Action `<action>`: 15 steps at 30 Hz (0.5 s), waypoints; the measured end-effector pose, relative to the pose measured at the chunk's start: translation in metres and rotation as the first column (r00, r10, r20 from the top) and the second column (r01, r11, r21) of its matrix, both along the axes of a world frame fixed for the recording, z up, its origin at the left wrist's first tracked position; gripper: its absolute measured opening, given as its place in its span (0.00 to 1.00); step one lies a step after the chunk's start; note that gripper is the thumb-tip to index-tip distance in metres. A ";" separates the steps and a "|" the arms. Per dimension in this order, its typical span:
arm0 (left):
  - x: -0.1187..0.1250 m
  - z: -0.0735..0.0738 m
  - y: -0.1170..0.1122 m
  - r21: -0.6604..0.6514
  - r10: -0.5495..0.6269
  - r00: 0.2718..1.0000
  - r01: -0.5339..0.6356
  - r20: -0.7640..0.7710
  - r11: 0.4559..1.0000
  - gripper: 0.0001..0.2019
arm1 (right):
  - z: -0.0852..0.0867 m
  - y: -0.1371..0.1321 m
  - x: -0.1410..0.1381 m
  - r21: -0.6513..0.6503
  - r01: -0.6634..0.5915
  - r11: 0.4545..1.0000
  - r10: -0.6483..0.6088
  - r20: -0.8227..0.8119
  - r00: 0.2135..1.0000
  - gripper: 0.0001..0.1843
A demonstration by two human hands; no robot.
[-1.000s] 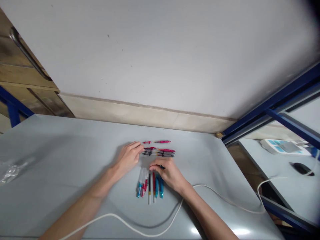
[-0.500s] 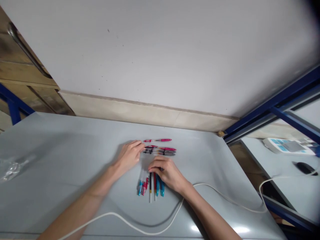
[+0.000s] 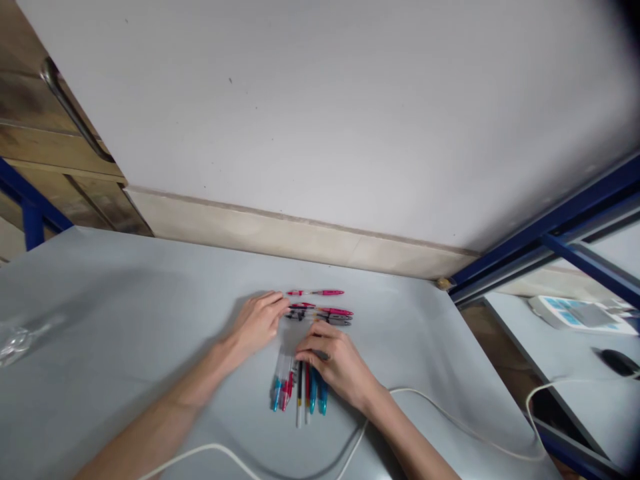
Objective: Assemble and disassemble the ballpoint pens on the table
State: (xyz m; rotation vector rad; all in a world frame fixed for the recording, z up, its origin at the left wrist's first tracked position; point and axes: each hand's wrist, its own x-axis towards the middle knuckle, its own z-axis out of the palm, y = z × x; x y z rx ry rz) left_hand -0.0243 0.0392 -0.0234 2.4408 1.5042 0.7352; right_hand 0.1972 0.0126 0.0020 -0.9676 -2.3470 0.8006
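Observation:
My left hand (image 3: 260,323) is closed, its fingertips pinching the left end of what looks like a black pen refill (image 3: 301,307). That refill lies across a group of pens, among them a pink pen (image 3: 340,311) and a grey pen (image 3: 340,321). Beyond them lies a separate pink pen (image 3: 330,293). Lower down, my right hand (image 3: 333,357) bends over several pen parts with thumb and fingers together; what they grip is hidden. Below its fingers show a black refill (image 3: 299,387), a red refill (image 3: 307,383), blue barrels (image 3: 323,400) and clear parts with blue and red ends (image 3: 276,393).
A white cable (image 3: 450,420) loops over the grey table (image 3: 150,293) below and right of my hands. Clear plastic (image 3: 17,343) lies at the left. Past the blue frame (image 3: 540,227), a white device (image 3: 580,315) and a black mouse (image 3: 619,362) sit on another surface.
The camera has tilted slightly, so the table and pens sit lower in view. Both hands stay at nearly the same places among the pens.

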 end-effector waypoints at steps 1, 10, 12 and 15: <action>0.000 -0.001 0.000 0.003 0.001 1.000 -0.001 0.000 1.000 0.10 | 0.001 0.002 0.002 -0.007 0.070 0.998 -0.070 0.012 0.997 0.09; -0.003 -0.011 0.003 -0.003 -0.044 0.998 0.044 0.055 0.999 0.11 | -0.001 0.013 0.018 -0.090 0.387 0.918 -0.364 0.201 0.910 0.11; -0.004 -0.013 0.003 -0.003 -0.047 0.997 0.048 0.067 0.999 0.12 | -0.001 0.012 0.018 -0.088 0.399 0.913 -0.375 0.209 0.903 0.10; -0.004 -0.013 0.003 -0.011 -0.045 0.997 0.046 0.069 0.999 0.12 | 0.001 0.011 0.017 -0.091 0.396 0.914 -0.370 0.214 0.904 0.09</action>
